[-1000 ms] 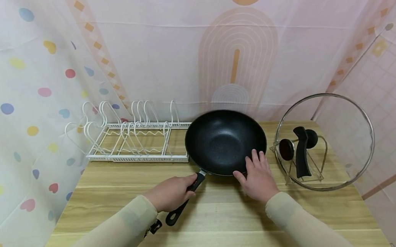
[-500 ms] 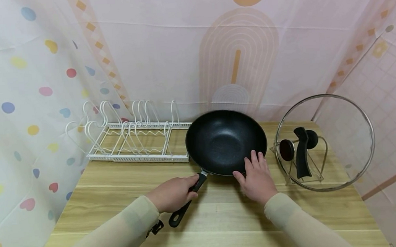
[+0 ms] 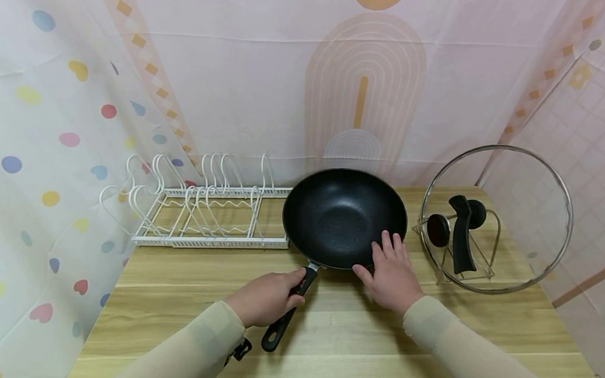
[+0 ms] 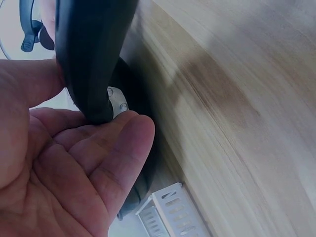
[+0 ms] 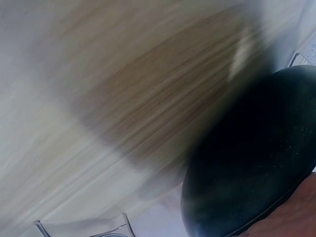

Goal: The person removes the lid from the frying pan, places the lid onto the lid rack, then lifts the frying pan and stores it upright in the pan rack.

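A black wok (image 3: 344,218) lies in front of me in the head view, its dark inside facing up. My left hand (image 3: 265,297) grips the wok's black handle (image 3: 278,329), thumb along the top; the left wrist view shows the curled fingers (image 4: 118,158) beneath it. On the wok's near right edge rests my right hand (image 3: 393,273), its fingers spread and fairly straight over the rim. In the right wrist view the wok's dark underside (image 5: 256,148) fills the right, with only a bit of the hand (image 5: 289,212) showing.
Left of the wok stands a white wire rack (image 3: 206,245) with upright loops. To the right, a glass lid (image 3: 529,226) with a black handle leans upright in a metal stand (image 3: 496,240). All sit on a wooden table (image 3: 345,350) against a patterned curtain (image 3: 254,98).
The handle's end has shifted slightly right and toward me, the left hand moving right with it. The right hand has moved a little left along the rim.
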### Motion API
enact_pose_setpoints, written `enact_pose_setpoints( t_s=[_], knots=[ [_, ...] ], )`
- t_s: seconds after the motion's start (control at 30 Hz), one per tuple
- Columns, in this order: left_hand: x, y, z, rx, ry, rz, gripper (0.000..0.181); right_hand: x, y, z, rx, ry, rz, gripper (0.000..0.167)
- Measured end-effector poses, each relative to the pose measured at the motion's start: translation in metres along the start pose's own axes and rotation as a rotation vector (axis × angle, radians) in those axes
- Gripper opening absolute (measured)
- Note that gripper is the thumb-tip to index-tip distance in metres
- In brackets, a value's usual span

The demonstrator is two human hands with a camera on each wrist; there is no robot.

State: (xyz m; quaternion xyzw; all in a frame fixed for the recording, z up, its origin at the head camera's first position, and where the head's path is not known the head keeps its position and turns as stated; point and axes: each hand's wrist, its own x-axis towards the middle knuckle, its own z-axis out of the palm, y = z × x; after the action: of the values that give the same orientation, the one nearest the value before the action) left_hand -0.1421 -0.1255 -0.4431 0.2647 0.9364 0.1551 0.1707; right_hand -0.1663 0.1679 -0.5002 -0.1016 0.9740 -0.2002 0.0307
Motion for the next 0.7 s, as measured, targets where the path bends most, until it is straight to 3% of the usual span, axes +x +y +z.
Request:
enact_pose_setpoints(
  t_s=[0.23, 0.7],
  knots=[
    [0.0, 0.004, -0.002, -0.044, -0.023, -0.027, 0.063, 0.0, 0.001, 0.002, 0.003, 0.016, 0.013, 0.084],
    [0.004, 0.014, 0.0, -0.042, -0.022, -0.017, 0.063, -0.001, -0.001, -0.001, 0.024, -0.018, 0.015, 0.075]
  ],
)
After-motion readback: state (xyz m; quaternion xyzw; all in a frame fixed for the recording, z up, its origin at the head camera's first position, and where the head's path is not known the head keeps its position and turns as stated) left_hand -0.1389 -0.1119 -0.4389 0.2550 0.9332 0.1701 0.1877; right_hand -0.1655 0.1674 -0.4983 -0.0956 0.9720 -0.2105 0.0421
